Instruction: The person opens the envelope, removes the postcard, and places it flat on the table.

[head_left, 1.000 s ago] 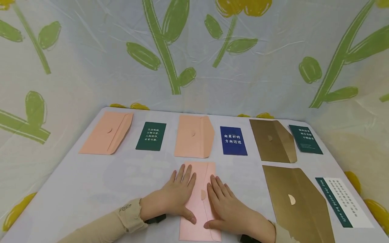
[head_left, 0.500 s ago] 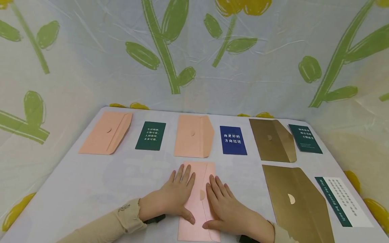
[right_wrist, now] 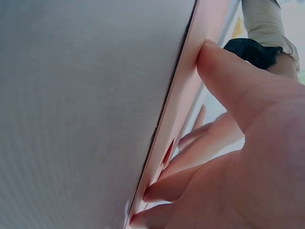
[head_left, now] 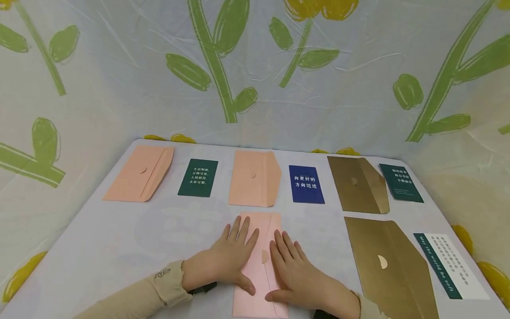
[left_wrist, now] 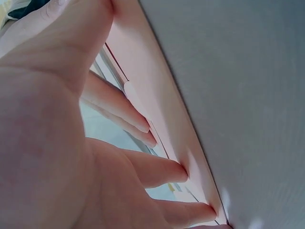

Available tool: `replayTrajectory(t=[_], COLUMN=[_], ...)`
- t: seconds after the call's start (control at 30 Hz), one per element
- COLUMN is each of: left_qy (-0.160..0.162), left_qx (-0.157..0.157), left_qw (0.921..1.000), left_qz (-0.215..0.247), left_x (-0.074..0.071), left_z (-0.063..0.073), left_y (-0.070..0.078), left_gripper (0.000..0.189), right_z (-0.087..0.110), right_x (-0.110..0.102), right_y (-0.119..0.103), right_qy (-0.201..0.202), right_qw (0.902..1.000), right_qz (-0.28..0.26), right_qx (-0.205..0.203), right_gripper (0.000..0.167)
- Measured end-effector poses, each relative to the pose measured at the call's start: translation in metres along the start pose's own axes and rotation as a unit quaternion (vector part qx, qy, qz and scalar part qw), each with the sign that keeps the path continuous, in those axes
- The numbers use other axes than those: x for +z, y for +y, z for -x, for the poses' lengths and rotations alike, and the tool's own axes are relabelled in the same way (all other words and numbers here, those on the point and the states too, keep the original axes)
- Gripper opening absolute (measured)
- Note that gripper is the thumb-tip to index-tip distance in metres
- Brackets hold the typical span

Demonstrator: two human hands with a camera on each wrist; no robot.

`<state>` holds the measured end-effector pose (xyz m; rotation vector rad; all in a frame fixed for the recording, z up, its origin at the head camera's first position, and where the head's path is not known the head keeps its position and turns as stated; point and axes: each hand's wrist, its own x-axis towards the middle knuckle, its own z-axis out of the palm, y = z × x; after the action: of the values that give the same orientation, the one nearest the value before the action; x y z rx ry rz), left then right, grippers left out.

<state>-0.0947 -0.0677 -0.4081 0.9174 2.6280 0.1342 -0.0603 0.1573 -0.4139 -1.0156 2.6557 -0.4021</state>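
Note:
A long pink envelope (head_left: 259,283) lies flat on the table in front of the person, its flap folded over with the half-round tab near the middle. My left hand (head_left: 227,257) rests on its left side, fingers spread and fairly straight. On the right side my right hand (head_left: 299,270) lies with straight fingers along the flap, thumb pointing left. In the left wrist view the fingertips (left_wrist: 178,171) touch the pink envelope (left_wrist: 147,86). The right wrist view shows the thumb and fingertips (right_wrist: 155,193) against the envelope's edge (right_wrist: 186,90).
Along the back lie two peach envelopes (head_left: 137,175), (head_left: 247,179), a green card (head_left: 198,178), a blue card (head_left: 307,184), a gold envelope (head_left: 354,186) and another green card (head_left: 400,182). A larger gold envelope (head_left: 386,248) and a white-and-green card (head_left: 450,266) are at right.
Both hands stay on the pink envelope in nearly the same place. The left index finger has spread slightly to the right; the other envelopes and cards have not moved.

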Motion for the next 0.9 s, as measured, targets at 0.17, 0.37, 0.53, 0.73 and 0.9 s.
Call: replayTrajectory(t=[0.17,0.37,0.53,0.73,0.9], left_qy=[-0.001,0.003,0.005,0.007,0.021], left_qx=[0.003,0.005,0.006,0.01,0.005], left_qw=[1.0,1.0,1.0,0.9999,0.9998], left_qz=[-0.004,-0.005,0.0,0.006,-0.001], left_x=[-0.0004,0.0007,0.0004,0.0006,0.005], left_z=[0.0002,0.0009,0.0011,0.0016,0.0011], left_y=[0.0002,-0.0006,-0.0006,-0.0003,0.0032], left_gripper=[0.129,0.129,0.128,0.124,0.123], right_z=[0.0003,-0.0003,0.0002,0.0002,-0.0002], right_x=[0.0001,0.0016,0.0023,0.0039,0.0049], right_y=[-0.0001,-0.0001,0.0003,0.0006,-0.001], right_qy=[-0.003,-0.006,-0.005,-0.004,-0.004], right_qw=[1.0,0.9998,0.9997,0.9996,0.9998], right_qz=[-0.007,-0.016,-0.022,-0.027,-0.017], right_qx=[0.003,0.005,0.006,0.006,0.003], right_gripper=[0.105,0.105,0.103,0.103,0.102])
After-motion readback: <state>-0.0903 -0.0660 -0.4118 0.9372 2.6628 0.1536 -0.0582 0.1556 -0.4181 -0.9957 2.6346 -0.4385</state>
